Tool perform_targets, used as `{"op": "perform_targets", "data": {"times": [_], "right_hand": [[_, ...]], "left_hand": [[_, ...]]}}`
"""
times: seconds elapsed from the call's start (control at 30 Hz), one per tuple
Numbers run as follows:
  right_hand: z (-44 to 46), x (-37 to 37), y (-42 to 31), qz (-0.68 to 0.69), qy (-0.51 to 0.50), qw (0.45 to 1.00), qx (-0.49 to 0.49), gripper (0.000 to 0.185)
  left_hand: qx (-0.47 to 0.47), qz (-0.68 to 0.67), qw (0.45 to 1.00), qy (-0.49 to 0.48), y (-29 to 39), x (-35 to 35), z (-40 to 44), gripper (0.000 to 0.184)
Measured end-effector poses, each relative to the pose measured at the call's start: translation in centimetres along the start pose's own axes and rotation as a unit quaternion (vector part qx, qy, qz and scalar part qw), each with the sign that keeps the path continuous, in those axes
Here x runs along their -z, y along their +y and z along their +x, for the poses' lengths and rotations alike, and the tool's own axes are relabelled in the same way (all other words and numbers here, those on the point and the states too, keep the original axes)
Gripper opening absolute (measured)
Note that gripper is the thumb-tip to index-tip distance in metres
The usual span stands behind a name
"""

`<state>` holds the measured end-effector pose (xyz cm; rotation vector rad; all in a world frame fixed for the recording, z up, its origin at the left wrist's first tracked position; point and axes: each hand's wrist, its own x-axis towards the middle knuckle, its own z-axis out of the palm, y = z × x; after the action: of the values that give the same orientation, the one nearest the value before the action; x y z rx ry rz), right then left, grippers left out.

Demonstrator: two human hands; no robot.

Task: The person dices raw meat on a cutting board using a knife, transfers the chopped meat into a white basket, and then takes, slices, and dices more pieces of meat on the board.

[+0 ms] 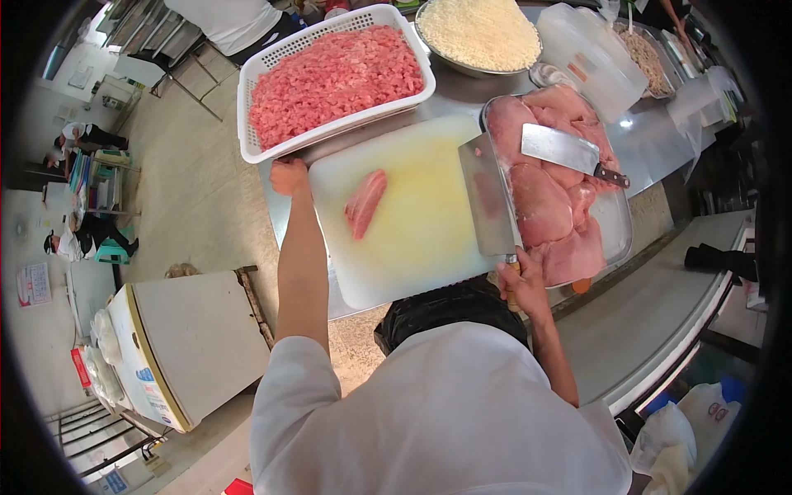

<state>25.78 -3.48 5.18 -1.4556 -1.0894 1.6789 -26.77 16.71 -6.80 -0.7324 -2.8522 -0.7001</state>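
My right hand (524, 285) is wrapped round the handle of a cleaver (489, 198). Its broad blade stands along the right edge of the white cutting board (412, 268). On the left half of that board lies one piece of raw meat (365, 205), apart from both hands. My left hand (289, 176) is closed at the board's far left corner, just below the white basket (256, 154); what its fingers hold, if anything, is hidden. Ground meat (338, 82) fills the basket.
Right of the board, a tray (617, 235) holds large raw meat pieces (544, 202) with a second cleaver (561, 148) lying on top. A bowl of white grains (478, 33) and a clear plastic container (590, 62) stand behind. A black bag (450, 313) hangs at the table's front.
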Motion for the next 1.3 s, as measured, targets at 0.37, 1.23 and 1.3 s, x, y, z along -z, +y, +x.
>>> {"op": "perform_targets", "data": {"times": [0.37, 1.23, 1.3], "right_hand": [[0.1, 1.2, 0.4, -0.005, -0.027, 1.0, -0.016, 0.021], [1.1, 2.0, -0.2, -0.016, -0.058, 0.998, -0.014, 0.021], [1.2, 2.1, -0.1, -0.032, -0.061, 0.998, -0.006, 0.022]], "left_hand": [[0.016, -0.07, 0.993, -0.09, -0.3, 1.5, 1.9, 0.04], [-0.03, -0.337, 0.914, -0.225, -4.4, 11.9, 1.6, 0.017], [-0.058, -0.385, 0.898, -0.205, -1.2, 16.1, 3.0, 0.016]]}}
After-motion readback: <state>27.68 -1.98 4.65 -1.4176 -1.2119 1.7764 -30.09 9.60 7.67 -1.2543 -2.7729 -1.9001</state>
